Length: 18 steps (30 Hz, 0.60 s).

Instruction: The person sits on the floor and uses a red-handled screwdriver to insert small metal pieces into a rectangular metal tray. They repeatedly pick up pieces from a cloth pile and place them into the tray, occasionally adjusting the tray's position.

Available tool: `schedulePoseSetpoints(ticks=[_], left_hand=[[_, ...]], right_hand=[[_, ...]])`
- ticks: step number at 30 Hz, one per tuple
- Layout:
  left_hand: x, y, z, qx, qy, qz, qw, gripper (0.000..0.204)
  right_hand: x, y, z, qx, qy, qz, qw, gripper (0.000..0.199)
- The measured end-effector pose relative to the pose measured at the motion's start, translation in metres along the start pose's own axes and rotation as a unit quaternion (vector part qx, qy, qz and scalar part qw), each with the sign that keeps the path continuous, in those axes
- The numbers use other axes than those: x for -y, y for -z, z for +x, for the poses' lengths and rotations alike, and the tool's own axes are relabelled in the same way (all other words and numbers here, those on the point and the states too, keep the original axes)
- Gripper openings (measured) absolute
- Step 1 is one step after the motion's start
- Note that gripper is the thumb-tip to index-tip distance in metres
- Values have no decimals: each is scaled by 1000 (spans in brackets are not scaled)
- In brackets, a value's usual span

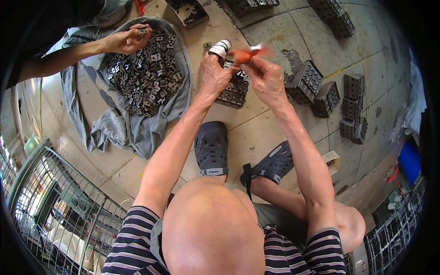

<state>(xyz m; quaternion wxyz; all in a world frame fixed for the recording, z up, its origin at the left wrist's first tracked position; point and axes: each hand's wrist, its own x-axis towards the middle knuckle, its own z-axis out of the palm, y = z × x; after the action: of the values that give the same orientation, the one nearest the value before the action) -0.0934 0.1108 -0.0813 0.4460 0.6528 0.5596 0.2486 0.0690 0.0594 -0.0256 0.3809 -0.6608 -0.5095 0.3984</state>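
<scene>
My left hand (214, 73) and my right hand (266, 80) are raised together, and both pinch a blurred orange-red strip (247, 54) between their fingertips. A roll with white bands (222, 46) sits just above my left fingers; I cannot tell whether that hand holds it. Right under my hands stands a dark block of stacked metal parts (234, 94) on the tiled floor. At the upper left another person's hand (126, 40) holds a small metal piece (143, 30) over a heap of dark metal pieces (145, 75) lying on a grey cloth (137, 133).
More dark blocks of stacked parts stand at the right (306, 81) (326, 99) (353, 98) and along the top edge (333, 16). A tray of parts (188, 11) lies at the top. My feet wear dark clogs (211, 149). A wire cage (59, 206) fills the lower left.
</scene>
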Motion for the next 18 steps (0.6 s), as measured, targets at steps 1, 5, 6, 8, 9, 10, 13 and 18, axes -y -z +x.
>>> schedulePoseSetpoints(ticks=[1,5,6,8,9,10,13,18], left_hand=[[0,-1,0,-4,11,-29,1000,57],[1,-4,1,-14,24,-75,997,50],[2,-5,1,-7,39,-68,997,49],[3,-4,1,-1,39,-73,997,48],[3,-3,0,6,50,-79,996,48],[3,-1,-3,10,49,-75,996,52],[-2,6,-14,20,65,-92,993,63],[-14,14,-57,42,106,-131,985,78]], right_hand=[[-2,-1,0,-1,11,19,1000,11],[-12,1,0,3,-3,-21,1000,12],[-13,4,0,6,3,-55,998,12],[-11,13,3,38,28,-100,994,19],[-7,19,5,52,56,-120,990,22],[-2,28,8,44,60,-136,988,27],[22,59,20,39,39,-243,968,47],[55,80,48,132,415,-350,829,36]])
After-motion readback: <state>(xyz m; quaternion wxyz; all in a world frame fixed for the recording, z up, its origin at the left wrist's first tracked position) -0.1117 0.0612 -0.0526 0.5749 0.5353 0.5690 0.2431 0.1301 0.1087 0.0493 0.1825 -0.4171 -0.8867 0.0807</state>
